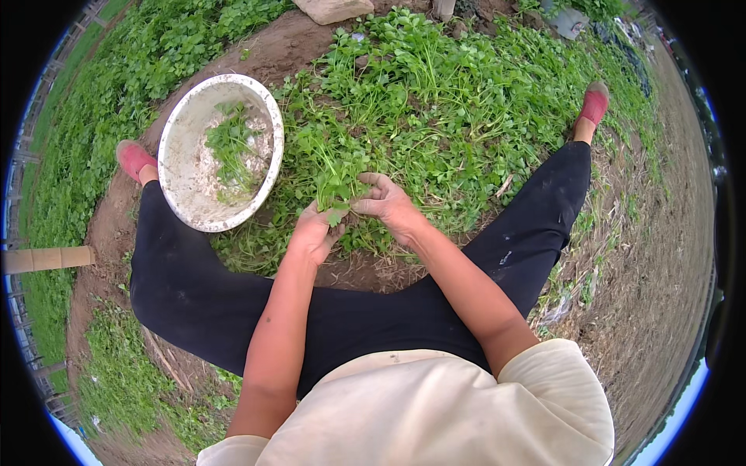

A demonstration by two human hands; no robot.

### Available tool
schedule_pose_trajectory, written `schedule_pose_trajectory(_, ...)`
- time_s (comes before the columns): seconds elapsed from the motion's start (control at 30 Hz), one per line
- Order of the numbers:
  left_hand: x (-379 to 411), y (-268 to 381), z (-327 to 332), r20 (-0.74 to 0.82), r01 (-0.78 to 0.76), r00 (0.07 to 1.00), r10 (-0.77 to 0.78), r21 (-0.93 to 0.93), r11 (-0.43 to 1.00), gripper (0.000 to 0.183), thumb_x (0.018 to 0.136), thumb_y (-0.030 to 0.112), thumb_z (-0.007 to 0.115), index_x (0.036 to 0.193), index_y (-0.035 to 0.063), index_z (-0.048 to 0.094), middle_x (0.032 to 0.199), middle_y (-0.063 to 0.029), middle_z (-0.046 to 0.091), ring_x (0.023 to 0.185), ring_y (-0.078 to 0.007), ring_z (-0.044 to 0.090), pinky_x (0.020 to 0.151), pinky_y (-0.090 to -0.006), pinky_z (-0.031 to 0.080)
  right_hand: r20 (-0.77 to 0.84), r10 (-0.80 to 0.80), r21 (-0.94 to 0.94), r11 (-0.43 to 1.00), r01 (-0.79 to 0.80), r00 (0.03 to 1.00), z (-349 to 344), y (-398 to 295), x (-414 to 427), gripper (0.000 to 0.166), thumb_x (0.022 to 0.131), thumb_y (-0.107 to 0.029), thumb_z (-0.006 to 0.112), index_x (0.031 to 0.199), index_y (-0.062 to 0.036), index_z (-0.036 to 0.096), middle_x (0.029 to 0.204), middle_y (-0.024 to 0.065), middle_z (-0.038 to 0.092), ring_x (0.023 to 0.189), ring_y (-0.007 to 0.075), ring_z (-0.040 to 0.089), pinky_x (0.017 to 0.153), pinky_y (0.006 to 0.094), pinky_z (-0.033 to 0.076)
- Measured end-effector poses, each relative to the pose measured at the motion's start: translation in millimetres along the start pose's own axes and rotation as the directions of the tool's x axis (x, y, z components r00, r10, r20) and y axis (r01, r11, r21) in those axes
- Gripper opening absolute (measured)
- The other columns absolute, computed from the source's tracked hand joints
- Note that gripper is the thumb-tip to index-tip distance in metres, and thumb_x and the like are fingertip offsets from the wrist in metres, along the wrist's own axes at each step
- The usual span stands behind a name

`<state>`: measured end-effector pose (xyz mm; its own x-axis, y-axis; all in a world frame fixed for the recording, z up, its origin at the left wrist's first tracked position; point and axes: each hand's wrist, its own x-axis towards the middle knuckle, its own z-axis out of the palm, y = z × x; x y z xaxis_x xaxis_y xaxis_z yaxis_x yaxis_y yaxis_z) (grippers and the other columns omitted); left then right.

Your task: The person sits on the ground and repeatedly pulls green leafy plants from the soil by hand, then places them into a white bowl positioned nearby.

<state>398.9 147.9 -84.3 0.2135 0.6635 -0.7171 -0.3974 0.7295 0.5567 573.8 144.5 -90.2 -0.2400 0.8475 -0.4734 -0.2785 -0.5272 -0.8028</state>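
My left hand (316,234) grips a small bunch of leafy green stems (333,189), which look like young celery. The leaves point away from me, and one leaf hangs over the thumb. Beside it, my right hand (391,208) has its fingers curled, its thumb tip at the bunch's edge; whether it pinches a stem is unclear. To the left of both hands, a white basin (175,189) stands tilted on the ground, its inside smeared with soil. A loose bunch of the same greens (230,145) lies in it.
Cut greens (408,110) are heaped on the soil between my spread legs, in black trousers (524,215). A stone (335,9) lies at the far edge. A pole (49,259) juts in from the left. Dry straw-strewn ground (653,279) stretches along the right.
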Motion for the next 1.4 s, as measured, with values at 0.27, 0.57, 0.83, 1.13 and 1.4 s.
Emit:
schedule_pose_trajectory(0.27, -8, 35, -1, 0.027, -0.136, 0.990, 0.142, -0.141, 0.981, 0.022, 0.081, 0.002, 0.070, 0.099, 0.0096, 0.060, 0.092, -0.0023, 0.065, 0.080, -0.0101, 0.059, 0.063, -0.0232, 0.046, -0.205, 0.083, -0.330, 0.932, -0.149, 0.975, -70, 16, 11, 0.048, 0.076, -0.002, 0.069, 0.121, 0.0032, 0.052, 0.110, 0.0158, 0.064, 0.103, 0.0243, 0.061, 0.091, 0.0343, 0.047)
schedule_pose_trajectory(0.57, -7, 29, -7, -0.079, -0.089, 0.995, 0.066, -0.336, 0.938, 0.013, 0.089, 0.015, 0.065, 0.100, 0.0115, 0.059, 0.089, -0.0016, 0.055, 0.090, -0.0163, 0.054, 0.092, -0.0409, 0.044, 0.010, 0.093, -0.557, 0.828, -0.072, 0.996, -62, 5, 4, 0.034, 0.077, -0.014, 0.072, 0.106, 0.0010, 0.064, 0.093, 0.0107, 0.070, 0.090, 0.0196, 0.065, 0.087, 0.0326, 0.048)
schedule_pose_trajectory(0.83, 4, 16, -15, -0.198, -0.113, 0.979, 0.044, -0.349, 0.930, 0.010, 0.095, 0.017, 0.055, 0.099, 0.0092, 0.052, 0.091, -0.0040, 0.054, 0.086, -0.0178, 0.055, 0.080, -0.0370, 0.049, -0.177, -0.357, -0.979, -0.029, -0.200, 0.917, -71, 13, 72, 0.025, 0.076, -0.022, 0.065, 0.096, -0.0071, 0.064, 0.104, 0.0146, 0.056, 0.096, 0.0317, 0.057, 0.083, 0.0446, 0.045)
schedule_pose_trajectory(1.13, -8, 27, -8, -0.174, -0.220, 0.970, 0.170, -0.336, 0.916, 0.011, 0.093, 0.017, 0.058, 0.099, 0.0090, 0.053, 0.090, -0.0028, 0.057, 0.084, -0.0158, 0.055, 0.077, -0.0329, 0.048, -0.144, -0.158, -0.402, 0.911, 0.088, 0.977, -53, 21, 24, 0.024, 0.087, -0.015, 0.063, 0.106, -0.0002, 0.064, 0.093, 0.0057, 0.067, 0.085, 0.0152, 0.061, 0.081, 0.0288, 0.048)
schedule_pose_trajectory(1.4, -17, 28, -6, -0.197, -0.248, 0.960, 0.199, -0.269, 0.931, 0.014, 0.093, 0.015, 0.057, 0.103, 0.0070, 0.052, 0.090, -0.0035, 0.057, 0.082, -0.0153, 0.057, 0.072, -0.0312, 0.049, -0.154, -0.298, -0.922, 0.387, -0.029, 0.942, -32, 13, 30, 0.068, 0.076, -0.035, 0.075, 0.133, -0.0096, 0.046, 0.127, 0.0164, 0.050, 0.115, 0.0295, 0.048, 0.096, 0.0388, 0.041)
